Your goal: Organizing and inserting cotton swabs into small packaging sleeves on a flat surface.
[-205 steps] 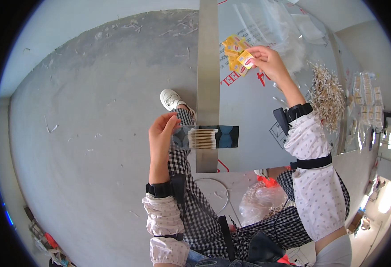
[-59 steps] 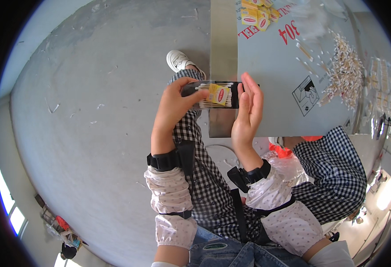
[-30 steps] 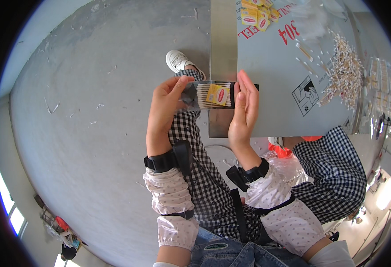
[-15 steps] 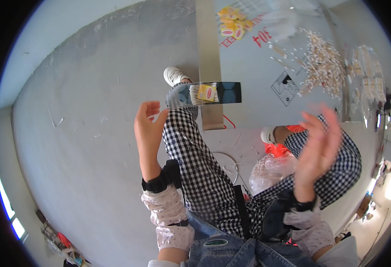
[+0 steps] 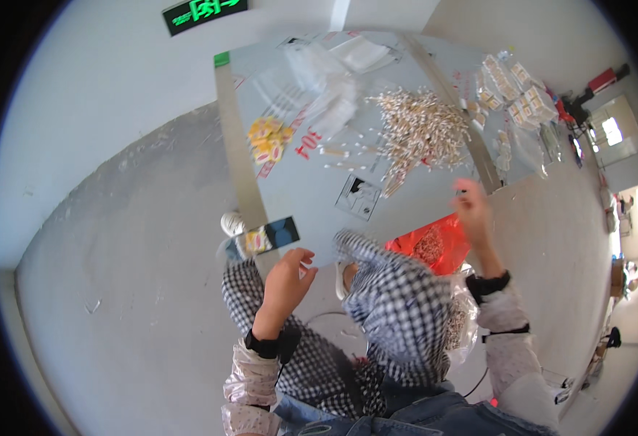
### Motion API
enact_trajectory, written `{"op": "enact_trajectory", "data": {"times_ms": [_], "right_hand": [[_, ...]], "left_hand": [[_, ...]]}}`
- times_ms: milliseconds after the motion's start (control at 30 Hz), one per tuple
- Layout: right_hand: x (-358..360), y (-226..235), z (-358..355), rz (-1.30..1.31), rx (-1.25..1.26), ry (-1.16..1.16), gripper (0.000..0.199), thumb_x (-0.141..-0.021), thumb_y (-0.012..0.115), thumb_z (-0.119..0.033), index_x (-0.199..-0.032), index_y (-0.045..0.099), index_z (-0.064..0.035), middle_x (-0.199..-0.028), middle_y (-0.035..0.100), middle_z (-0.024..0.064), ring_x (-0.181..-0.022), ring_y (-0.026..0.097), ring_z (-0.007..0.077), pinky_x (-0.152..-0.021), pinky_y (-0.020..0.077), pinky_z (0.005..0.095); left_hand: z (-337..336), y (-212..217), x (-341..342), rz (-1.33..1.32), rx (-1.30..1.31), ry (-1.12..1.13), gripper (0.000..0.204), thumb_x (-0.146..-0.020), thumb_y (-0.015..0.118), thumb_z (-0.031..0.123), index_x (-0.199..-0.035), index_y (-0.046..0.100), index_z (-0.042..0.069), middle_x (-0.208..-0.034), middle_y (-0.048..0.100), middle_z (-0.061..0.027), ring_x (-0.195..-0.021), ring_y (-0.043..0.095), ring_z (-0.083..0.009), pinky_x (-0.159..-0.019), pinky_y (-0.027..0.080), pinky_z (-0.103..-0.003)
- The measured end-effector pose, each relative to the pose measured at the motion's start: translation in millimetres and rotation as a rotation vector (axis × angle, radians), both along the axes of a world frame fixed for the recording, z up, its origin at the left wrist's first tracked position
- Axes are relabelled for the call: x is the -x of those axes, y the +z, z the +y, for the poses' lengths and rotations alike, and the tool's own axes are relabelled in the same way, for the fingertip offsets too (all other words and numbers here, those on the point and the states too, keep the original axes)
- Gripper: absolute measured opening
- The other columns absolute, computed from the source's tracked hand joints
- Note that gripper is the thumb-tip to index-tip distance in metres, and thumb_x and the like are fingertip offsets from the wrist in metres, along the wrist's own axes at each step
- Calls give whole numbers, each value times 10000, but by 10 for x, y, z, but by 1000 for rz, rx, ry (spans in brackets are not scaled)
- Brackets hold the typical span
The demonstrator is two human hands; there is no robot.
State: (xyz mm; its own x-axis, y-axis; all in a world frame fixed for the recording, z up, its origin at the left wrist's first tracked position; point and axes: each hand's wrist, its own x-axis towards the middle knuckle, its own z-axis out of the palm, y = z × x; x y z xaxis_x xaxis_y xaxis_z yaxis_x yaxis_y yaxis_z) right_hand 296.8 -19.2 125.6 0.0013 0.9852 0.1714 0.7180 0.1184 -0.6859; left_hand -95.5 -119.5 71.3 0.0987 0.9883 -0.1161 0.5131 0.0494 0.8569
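Nothing is in my left hand [image 5: 287, 285]; its fingers bend loosely, with the thumb apart. Just beyond it, at the table's near left corner, lies a clear package of cotton swabs [image 5: 256, 240] with a yellow label and a dark blue end. My right hand [image 5: 473, 211] is raised near the table's right metal strip, above a red plastic bag [image 5: 441, 245]. Its fingers are loosely curled and blurred, with no object visible in them. Beyond both hands, a large heap of loose cotton swabs [image 5: 422, 129] covers the middle of the table [image 5: 297, 192], with a few strays to its left.
Yellow label cards [image 5: 267, 139] are piled at the table's left. Clear plastic bags [image 5: 333, 91] lie at the back. Stacked swab packs [image 5: 533, 107] stand at the far right. A clear bag of swabs [image 5: 461, 320] sits beside my checked trouser leg [image 5: 399, 298].
The view has swung up and right, showing more of the table. My right hand's fingers are more curled than before. The swab package remains at the table's near left corner.
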Motion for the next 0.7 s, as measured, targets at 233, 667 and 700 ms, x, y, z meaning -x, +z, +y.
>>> {"op": "enact_trajectory", "data": {"times_ms": [233,667,700], "right_hand": [[740,-829,1095,-421,-120,479,514,-812,618,21,-1312,528,-55,-1359,537,127,-1172,572,332,-917,513,407],[1046,-1223,2302,-66,139,568,348,-809,658,28,-1147,610,-39,-1084,605,115,-979,621,308,-811,520,388],[1094,-1250,2240,-53,94,531,242,-811,652,29,-1041,600,-27,-1001,601,113,-905,616,314,-768,511,397]], "left_hand": [[1059,-201,-282,284,-168,-155,441,-765,724,51,-1180,573,31,-1194,616,-135,-1129,582,-323,-915,494,-415],[2422,-661,-721,399,-406,-198,511,-749,765,73,-1227,592,18,-1228,616,-114,-1131,570,-297,-964,449,-413],[2379,-695,-696,417,-439,-206,404,-752,747,58,-1135,625,22,-1135,637,-97,-1049,592,-284,-909,466,-402]]}}
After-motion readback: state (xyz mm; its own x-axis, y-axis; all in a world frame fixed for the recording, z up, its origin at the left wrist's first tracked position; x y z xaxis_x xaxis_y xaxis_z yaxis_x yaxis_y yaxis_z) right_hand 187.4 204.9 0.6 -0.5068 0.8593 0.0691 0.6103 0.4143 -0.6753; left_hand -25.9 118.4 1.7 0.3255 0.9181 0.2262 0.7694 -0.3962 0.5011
